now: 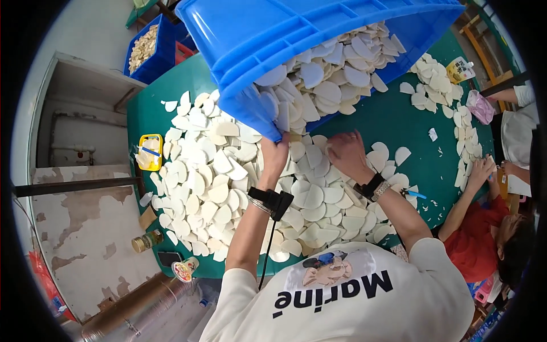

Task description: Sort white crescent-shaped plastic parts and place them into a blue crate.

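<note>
A big blue plastic crate [253,51] is tipped on its side over the table, its open mouth towards me. Flat white half-round pieces [333,77], foam-like, fill its lower part and reach out over the rim. My left hand [274,153] is closed on the crate's near corner, its fingers partly hidden. Further right, my right hand [347,153] rests low over the loose pieces by the crate's mouth, fingers stretched out and apart. Beneath both arms spreads a wide heap of the same white pieces [219,194].
The green table [387,122] also bears a yellow basket [150,153], a jar [147,241], a phone [170,259], a cup [185,268] and a blue-handled tool [415,194]. At right, a person in red [478,233] works near another heap. Another blue crate [149,48] stands far left.
</note>
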{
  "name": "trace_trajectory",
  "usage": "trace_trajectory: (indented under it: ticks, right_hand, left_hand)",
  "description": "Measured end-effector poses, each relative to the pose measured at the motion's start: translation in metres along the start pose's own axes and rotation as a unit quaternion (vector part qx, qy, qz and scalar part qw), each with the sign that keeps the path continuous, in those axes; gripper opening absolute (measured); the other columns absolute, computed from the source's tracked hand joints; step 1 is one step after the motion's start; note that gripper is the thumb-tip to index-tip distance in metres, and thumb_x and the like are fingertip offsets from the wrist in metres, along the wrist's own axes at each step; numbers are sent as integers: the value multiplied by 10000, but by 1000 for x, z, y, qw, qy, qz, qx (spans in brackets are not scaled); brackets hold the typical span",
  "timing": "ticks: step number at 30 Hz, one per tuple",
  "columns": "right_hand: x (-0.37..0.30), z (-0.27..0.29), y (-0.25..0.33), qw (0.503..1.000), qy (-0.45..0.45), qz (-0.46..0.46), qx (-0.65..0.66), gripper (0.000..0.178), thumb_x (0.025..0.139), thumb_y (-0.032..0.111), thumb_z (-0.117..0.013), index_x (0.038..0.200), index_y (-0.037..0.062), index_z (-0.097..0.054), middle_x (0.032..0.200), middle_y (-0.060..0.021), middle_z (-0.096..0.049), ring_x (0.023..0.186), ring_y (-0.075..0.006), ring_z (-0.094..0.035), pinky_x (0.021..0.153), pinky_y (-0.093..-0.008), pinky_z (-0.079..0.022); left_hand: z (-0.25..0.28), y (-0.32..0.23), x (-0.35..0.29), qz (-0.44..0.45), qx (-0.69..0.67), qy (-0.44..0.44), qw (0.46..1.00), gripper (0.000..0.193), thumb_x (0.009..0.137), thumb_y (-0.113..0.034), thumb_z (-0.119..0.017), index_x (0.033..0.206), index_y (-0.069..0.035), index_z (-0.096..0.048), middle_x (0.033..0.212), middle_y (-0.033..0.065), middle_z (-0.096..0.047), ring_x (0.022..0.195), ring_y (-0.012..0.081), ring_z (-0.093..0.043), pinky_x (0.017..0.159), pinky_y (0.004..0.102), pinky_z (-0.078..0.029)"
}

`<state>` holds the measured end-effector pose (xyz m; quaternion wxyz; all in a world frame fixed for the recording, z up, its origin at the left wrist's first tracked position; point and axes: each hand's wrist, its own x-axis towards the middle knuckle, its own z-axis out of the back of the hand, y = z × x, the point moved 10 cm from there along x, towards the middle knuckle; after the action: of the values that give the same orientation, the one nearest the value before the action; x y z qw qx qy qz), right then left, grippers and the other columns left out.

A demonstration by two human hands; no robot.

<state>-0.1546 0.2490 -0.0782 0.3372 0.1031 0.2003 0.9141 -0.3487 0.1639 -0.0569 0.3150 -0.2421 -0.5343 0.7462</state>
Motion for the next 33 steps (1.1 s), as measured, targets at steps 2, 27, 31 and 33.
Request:
trace_trajectory:
  ticks: [2, 27, 31, 33]
  right_hand:
    - [22, 56, 22, 994, -113, 9, 7, 337, 726, 201, -637, 1053, 125, -617, 1099, -110, -559, 1088, -309, -499, 1033, -526, -301]
    - [111, 94, 104, 960, -197, 173, -101, 404, 862, 231, -508, 1250, 338, -541, 1445, -77, -324, 1365, -335, -256, 1048, -664, -171]
    - [111, 93, 100, 954, -216, 168, -120, 393, 867, 227, -497, 1242, 337, -542, 1446, -69, -321, 1364, -328, -260, 1046, -667, -172]
    - [110, 93, 97, 952, -226, 161, -128, 390, 868, 227, -495, 1239, 338, -543, 1448, -66, -321, 1364, -325, -261, 1046, -666, -173]
  left_hand:
    - [-4, -2, -7, 23, 23, 4, 999, 268, 763, -92, -618, 984, 43, -550, 894, 107, -590, 823, 196, -525, 778, 328, -437]
    - [-11, 1, -14, 52, 13, 11, 999, 258, 812, -106, -634, 1026, 15, -557, 987, 54, -579, 890, 168, -506, 839, 301, -408]
    - [-11, -1, -13, 43, 15, 2, 999, 255, 811, -116, -645, 1009, 15, -553, 957, 46, -568, 874, 166, -495, 826, 294, -401]
    - [-12, 1, -13, 47, 33, 0, 998, 246, 812, -113, -647, 1001, 13, -552, 947, 45, -564, 868, 166, -491, 821, 292, -399]
